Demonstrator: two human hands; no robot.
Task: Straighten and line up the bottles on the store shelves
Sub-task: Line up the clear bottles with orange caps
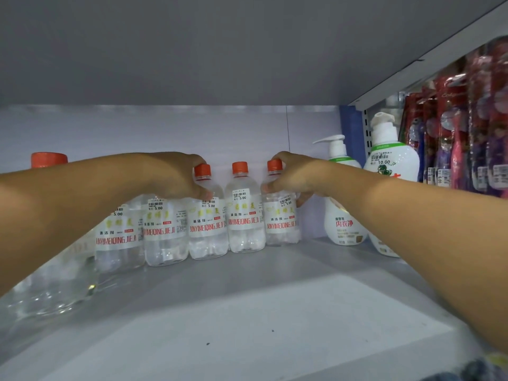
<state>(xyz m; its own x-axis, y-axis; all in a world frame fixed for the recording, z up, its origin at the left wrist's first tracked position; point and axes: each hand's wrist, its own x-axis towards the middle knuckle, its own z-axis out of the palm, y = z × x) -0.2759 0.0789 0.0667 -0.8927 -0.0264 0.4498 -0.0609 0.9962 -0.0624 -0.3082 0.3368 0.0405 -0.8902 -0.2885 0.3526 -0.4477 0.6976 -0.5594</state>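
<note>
While each hand [176,174] [291,174] grips a bottle [207,215] [280,213], pump bottles [343,215] crowd right.

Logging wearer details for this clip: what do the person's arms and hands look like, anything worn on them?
Both forearms are bare as far as the frame shows: no sleeves, gloves, watch or bracelet in view. The left hand and right hand show no visible rings, though several fingers are hidden behind bottles.

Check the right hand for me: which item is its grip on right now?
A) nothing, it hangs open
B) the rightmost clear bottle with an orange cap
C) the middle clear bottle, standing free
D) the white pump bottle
B: the right hand curls around the neck and shoulder of the rightmost clear bottle, beside the white pump bottle.
</note>
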